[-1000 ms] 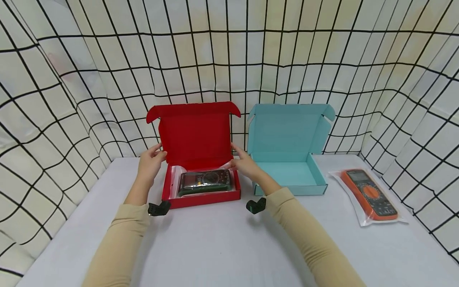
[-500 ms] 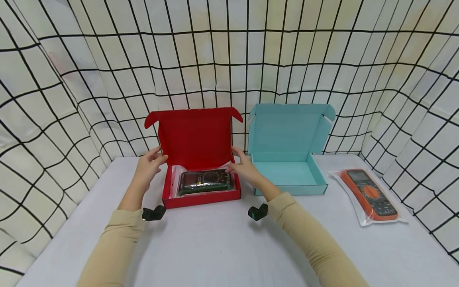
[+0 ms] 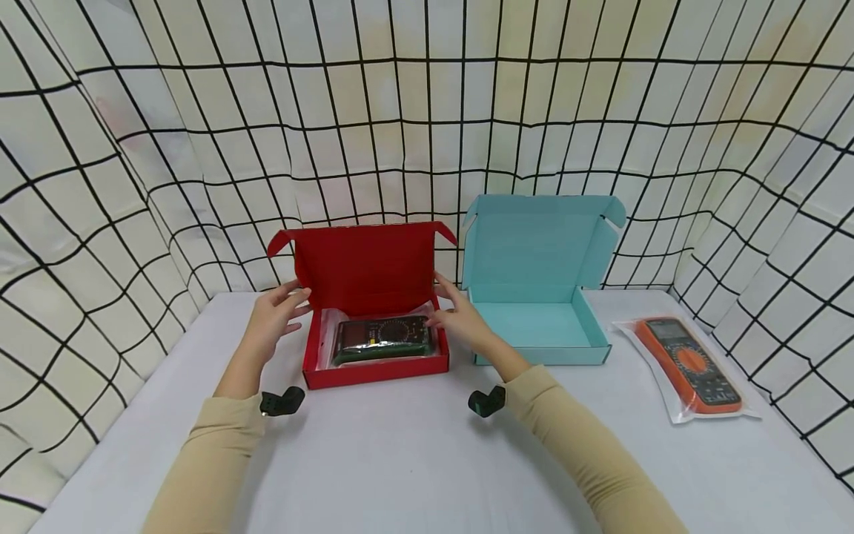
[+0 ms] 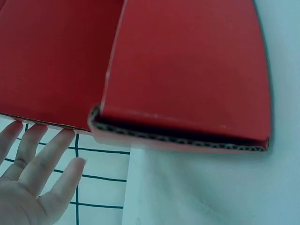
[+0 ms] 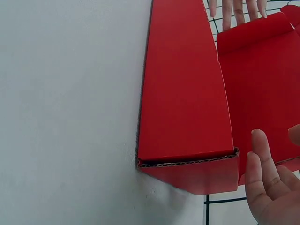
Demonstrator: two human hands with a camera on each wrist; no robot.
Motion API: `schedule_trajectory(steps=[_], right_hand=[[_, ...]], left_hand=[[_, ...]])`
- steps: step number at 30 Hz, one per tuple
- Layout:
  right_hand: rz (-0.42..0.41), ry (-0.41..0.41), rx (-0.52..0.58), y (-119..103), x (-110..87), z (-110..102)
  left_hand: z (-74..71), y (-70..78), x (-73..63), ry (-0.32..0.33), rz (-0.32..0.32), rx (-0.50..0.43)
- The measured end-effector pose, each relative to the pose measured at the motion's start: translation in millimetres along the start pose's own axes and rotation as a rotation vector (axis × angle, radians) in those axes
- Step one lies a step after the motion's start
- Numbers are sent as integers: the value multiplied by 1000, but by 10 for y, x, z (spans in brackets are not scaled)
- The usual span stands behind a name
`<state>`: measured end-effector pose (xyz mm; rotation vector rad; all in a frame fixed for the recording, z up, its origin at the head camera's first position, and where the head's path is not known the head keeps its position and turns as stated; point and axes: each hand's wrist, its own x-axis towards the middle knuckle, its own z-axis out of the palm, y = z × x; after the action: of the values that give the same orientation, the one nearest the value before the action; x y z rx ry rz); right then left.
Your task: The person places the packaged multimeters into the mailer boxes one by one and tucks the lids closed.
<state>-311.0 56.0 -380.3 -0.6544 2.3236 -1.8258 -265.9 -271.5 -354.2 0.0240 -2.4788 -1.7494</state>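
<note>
The red cardboard box (image 3: 376, 375) stands on the table with its lid (image 3: 370, 259) raised and leaning forward. Inside lies a dark multimeter (image 3: 383, 340) with a green edge, sealed in a clear bag. My left hand (image 3: 268, 320) is at the lid's left side; in the left wrist view its straight fingers (image 4: 44, 161) touch the lid's edge. On the opposite side, my right hand (image 3: 465, 319) has its extended fingers (image 5: 268, 171) against the lid's right side. Part of the box's right wall is hidden behind that hand.
A light-blue box (image 3: 534, 356) with a raised lid stands just right of the red one. Farther right, an orange multimeter (image 3: 690, 363) lies in a clear bag on the white table (image 3: 414, 460). Grid-patterned cloth (image 3: 427, 96) encloses the back and sides.
The red lid has tipped forward, its top edge coming lower. Both hands have shifted slightly with it. The multimeters and the light-blue box have stayed put.
</note>
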Motion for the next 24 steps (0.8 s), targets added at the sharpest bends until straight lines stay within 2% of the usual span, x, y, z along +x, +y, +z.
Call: schedule_trajectory(steps=[6,13,17,24], right_hand=[[6,1,-7,8,-22,12],[13,1,-35,11,-45,50],[16,-3,-44,11,-44,52],[8,-49,-69,10,-67,-22]], left_hand=[[36,-7,-7,-20,-3,-40],[83,-17,63,-21,4,-44],[87,-27,109,-31,-18,-72],[76,-76,105,-41,-28,-111]])
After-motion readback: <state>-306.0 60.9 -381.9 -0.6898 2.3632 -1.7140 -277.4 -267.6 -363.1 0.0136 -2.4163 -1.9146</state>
